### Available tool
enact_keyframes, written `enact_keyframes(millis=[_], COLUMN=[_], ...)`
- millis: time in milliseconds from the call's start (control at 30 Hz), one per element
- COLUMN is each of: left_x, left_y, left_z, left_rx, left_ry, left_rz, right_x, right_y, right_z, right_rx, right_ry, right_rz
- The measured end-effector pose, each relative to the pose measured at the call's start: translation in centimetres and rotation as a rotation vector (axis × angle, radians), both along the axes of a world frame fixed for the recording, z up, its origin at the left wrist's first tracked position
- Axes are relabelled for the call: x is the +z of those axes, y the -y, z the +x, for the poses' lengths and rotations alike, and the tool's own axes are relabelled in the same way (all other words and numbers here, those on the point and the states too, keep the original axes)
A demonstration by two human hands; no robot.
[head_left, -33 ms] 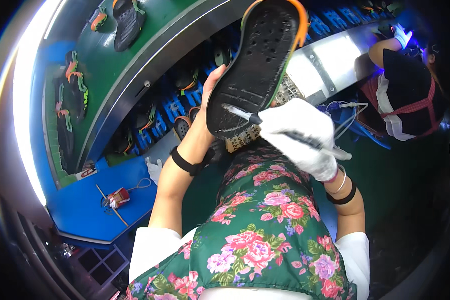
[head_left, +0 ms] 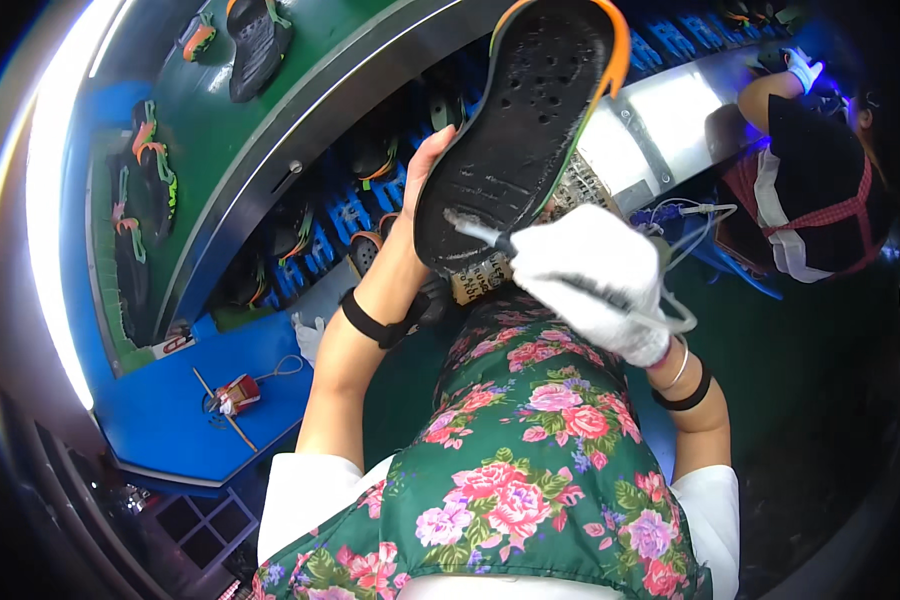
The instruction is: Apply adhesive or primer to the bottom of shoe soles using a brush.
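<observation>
A black shoe sole (head_left: pixel 530 125), with an orange and green rim and small holes toward its far end, is tilted up before me. My bare left hand (head_left: pixel 418 185) grips its left edge; most of the fingers are hidden behind it. In a white glove, my right hand (head_left: pixel 590 265) is closed on a slim brush (head_left: pixel 480 232). The bristles touch the sole's inner face near its close end, where the surface looks wet. A clear tube (head_left: pixel 682 322) loops by the glove. Beneath the sole shows a tan block (head_left: pixel 482 280) with dark markings.
At upper left, a green belt (head_left: pixel 195 150) behind a metal rail carries a black sole (head_left: pixel 257 55) and other shoe parts. Blue racks (head_left: pixel 348 212) hold shoes below. A blue table (head_left: pixel 160 420) bears a small red box (head_left: pixel 238 393). A co-worker's gloved hand (head_left: pixel 802 72) is at far right.
The sole's far end has shifted slightly to the right. My right hand and the brush have moved a little left and down; the tube's loop has swung.
</observation>
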State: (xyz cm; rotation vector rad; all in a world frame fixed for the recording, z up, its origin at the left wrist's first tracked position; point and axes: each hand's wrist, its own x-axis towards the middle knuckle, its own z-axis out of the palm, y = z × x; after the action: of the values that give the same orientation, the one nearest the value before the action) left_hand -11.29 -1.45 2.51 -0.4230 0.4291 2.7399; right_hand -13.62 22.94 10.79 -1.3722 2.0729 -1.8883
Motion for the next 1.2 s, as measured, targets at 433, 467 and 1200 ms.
enact_keyframes(millis=[433,467,1200], left_x=[2.7,4.0,12.6], left_y=[0.7,-0.4,1.4], left_z=[-0.8,-1.1,-27.4], left_rx=[-0.075,-0.036,0.383], left_ry=[-0.147,-0.158,-0.227], left_rz=[-0.059,-0.031,0.401], right_x=[0.1,0.2,-3.6], right_y=[-0.4,-1.0,-8.5], right_z=[-0.3,-0.3,-3.5], right_rx=[0.336,0.307,-0.393], right_ry=[0.54,0.614,1.124], right_rz=[-0.039,-0.078,-0.482])
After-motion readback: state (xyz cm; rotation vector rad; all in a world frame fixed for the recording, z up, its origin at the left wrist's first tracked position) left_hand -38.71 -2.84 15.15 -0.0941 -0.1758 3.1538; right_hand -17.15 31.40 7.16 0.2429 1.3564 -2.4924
